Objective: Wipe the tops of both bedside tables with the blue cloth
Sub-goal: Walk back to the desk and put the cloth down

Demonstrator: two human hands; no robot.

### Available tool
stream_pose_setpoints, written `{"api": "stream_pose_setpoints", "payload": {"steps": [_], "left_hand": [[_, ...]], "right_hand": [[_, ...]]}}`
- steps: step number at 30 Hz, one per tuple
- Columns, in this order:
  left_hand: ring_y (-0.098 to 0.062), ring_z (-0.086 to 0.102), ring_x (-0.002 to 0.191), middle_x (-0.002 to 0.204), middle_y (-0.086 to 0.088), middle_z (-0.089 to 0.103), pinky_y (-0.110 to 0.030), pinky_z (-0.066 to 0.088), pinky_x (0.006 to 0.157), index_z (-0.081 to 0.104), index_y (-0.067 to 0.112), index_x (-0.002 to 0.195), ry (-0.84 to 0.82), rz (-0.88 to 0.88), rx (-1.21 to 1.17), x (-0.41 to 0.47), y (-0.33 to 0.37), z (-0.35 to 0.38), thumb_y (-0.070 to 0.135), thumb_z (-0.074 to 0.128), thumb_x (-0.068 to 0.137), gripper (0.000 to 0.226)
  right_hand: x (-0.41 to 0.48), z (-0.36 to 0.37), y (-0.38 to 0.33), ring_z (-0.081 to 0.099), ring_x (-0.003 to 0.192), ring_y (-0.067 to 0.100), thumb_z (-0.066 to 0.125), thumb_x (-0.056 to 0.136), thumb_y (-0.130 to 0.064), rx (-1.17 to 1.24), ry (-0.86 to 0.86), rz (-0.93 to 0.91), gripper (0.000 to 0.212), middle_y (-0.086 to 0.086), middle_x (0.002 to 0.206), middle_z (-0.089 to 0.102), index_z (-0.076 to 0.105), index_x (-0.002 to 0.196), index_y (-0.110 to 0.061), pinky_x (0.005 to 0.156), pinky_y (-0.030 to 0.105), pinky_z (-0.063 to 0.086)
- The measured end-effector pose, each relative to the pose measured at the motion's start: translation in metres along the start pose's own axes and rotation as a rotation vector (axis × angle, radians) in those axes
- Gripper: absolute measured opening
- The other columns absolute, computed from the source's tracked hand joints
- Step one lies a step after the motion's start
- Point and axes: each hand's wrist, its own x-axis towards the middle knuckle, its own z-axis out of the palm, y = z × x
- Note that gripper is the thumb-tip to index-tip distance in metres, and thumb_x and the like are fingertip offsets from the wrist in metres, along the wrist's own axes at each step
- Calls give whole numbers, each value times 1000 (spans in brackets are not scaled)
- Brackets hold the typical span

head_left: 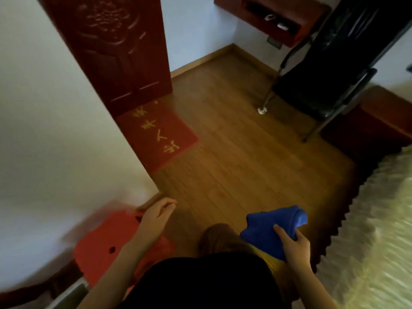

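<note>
The blue cloth (274, 226) is bunched up in my right hand (294, 246), held above the wooden floor at the lower right. My left hand (156, 216) hangs over the edge of a red plastic stool (104, 237) at the lower left, fingers loosely curled and holding nothing. A dark red-brown bedside table (379, 121) stands at the right, beyond the bed's corner, partly behind a black chair. A second dark wooden surface (22, 291) shows at the bottom left corner; I cannot tell whether it is the other table.
A black metal-legged chair (323, 85) stands in front of the right-hand table. The bed (367, 230) with a pale cover and dark scalloped trim fills the lower right. A red door (111, 52) and red doormat (158, 137) lie ahead left. A wall shelf (278, 16) hangs above.
</note>
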Motion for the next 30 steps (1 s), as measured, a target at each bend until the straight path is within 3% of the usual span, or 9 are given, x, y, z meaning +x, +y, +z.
{"api": "stream_pose_setpoints", "payload": {"steps": [2, 7, 11, 15, 19, 23, 27, 30], "left_hand": [[-17, 66, 95, 99, 6, 69, -37, 52, 89, 68, 26, 95, -13, -5, 30, 42, 9, 3, 38, 52, 88, 21], [-16, 64, 101, 101, 1, 71, -40, 48, 96, 67, 25, 93, 12, -88, 38, 138, 25, 17, 20, 54, 96, 15], [-27, 64, 97, 99, -5, 69, -40, 48, 89, 63, 29, 87, 110, -196, -33, 203, 69, 14, 16, 52, 97, 20], [-22, 65, 96, 97, -1, 71, -37, 50, 83, 67, 25, 91, 131, -151, -52, 273, 118, 4, 16, 49, 98, 21], [-21, 64, 104, 103, -1, 70, -48, 48, 96, 69, 25, 97, 48, -176, -74, 353, 162, 8, 27, 50, 98, 19], [-15, 64, 104, 104, 6, 70, -44, 49, 96, 67, 35, 95, -57, -148, -3, 456, 211, 34, 38, 51, 95, 17], [-17, 65, 100, 102, 5, 69, -36, 49, 88, 67, 25, 98, -162, -36, 54, 577, 281, 59, 45, 47, 86, 30], [-11, 63, 101, 105, 6, 69, -33, 50, 88, 67, 22, 104, -259, 14, 81, 656, 336, 59, 40, 47, 91, 30]], "right_hand": [[31, 14, -21, 60, 71, 23, 70, 86, -20, 35, 14, 17, 15, 7, 84, 63, 57, 82, -16, 55, 31, 43], [126, 60, -92, 65, 74, 27, 72, 85, -19, 88, -44, 18, 13, 12, 85, 67, 61, 85, -10, 59, 34, 49], [203, 87, -166, 67, 77, 27, 72, 86, -19, 90, -119, -24, 11, 11, 86, 69, 64, 87, -11, 66, 39, 55], [268, 106, -229, 69, 82, 30, 72, 85, -20, 80, -159, -46, 14, 12, 90, 71, 65, 92, -9, 72, 42, 57], [331, 115, -270, 69, 82, 31, 72, 85, -22, 90, -138, -5, 18, 12, 91, 71, 65, 94, -9, 73, 44, 57], [398, 121, -294, 69, 83, 34, 74, 83, -23, 104, -62, 69, 21, 15, 91, 72, 65, 96, -9, 71, 43, 56], [469, 129, -334, 67, 81, 35, 74, 83, -22, 135, 64, 139, 24, 16, 90, 70, 64, 97, -5, 67, 40, 53], [516, 140, -379, 65, 77, 33, 73, 83, -20, 140, 156, 124, 22, 16, 88, 68, 63, 95, -4, 61, 36, 49]]}}
